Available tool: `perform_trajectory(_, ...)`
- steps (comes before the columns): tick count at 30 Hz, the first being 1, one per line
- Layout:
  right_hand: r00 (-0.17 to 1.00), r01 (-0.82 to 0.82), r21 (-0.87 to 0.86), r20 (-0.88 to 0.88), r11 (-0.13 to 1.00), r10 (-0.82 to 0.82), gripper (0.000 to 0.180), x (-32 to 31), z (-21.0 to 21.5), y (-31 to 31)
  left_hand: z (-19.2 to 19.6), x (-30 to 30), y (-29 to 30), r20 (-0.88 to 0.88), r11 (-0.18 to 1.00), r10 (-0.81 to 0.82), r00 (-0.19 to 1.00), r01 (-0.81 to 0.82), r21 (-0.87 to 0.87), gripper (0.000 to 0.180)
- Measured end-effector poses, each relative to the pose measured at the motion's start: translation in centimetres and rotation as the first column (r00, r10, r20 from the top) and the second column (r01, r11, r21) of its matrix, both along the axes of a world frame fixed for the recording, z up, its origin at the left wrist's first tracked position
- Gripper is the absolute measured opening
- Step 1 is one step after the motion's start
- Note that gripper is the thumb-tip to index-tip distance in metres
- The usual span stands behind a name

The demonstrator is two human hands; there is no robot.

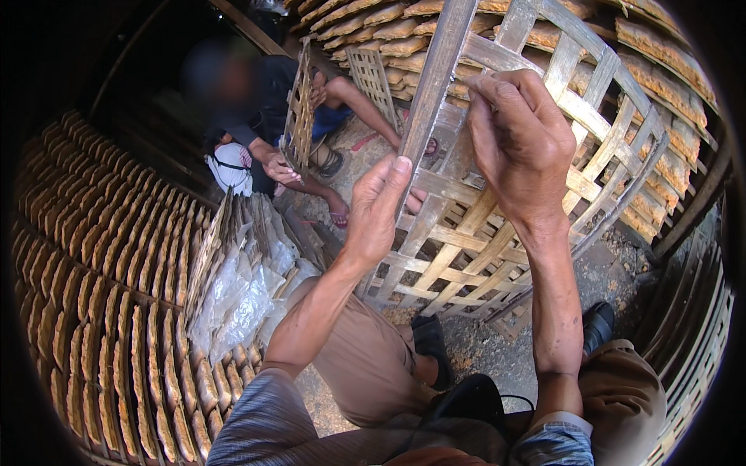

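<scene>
A woven bamboo lattice panel [450, 247] stands tilted in front of me, with a dark wooden bar [440, 70] along its near-left edge. My left hand [374, 208] is wrapped round that bar, its thumb lying on the edge and its fingers behind the panel. Over the upper part of the lattice, my right hand [522, 140] is closed in a pinch, fingertips close to the bar. Whatever is between those fingertips, if anything, is too small to make out.
At left a co-worker [268, 101] crouches, holding a smaller woven panel [300, 109]. Clear plastic sheets [242, 283] lie over stacked panels. Rows of orange-brown slabs [116, 311] fill the left side; more slabs [664, 70] are stacked at upper right. Lattice panels [691, 334] stand lower right.
</scene>
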State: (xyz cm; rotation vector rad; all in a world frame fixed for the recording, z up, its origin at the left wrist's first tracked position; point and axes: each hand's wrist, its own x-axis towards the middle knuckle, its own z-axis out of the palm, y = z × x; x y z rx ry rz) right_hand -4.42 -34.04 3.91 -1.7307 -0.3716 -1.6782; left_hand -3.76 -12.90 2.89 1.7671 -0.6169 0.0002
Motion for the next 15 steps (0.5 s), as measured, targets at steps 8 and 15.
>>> perform_trajectory(8, 0.989, -0.128, -0.099, -0.083, 0.987, 0.12, 0.016, -0.7, -0.14, 0.43, 0.12, 0.01, 0.26, -0.058, 1.0, 0.018, 0.998, -0.019, -0.018, 0.046)
perform_trajectory(15, 0.991, -0.118, -0.282, -0.093, 0.952, 0.095, 0.014, -0.3, -0.57, -0.14, -0.04, 0.4, 0.42, -0.056, 0.999, 0.034, 0.998, -0.036, -0.037, 0.045)
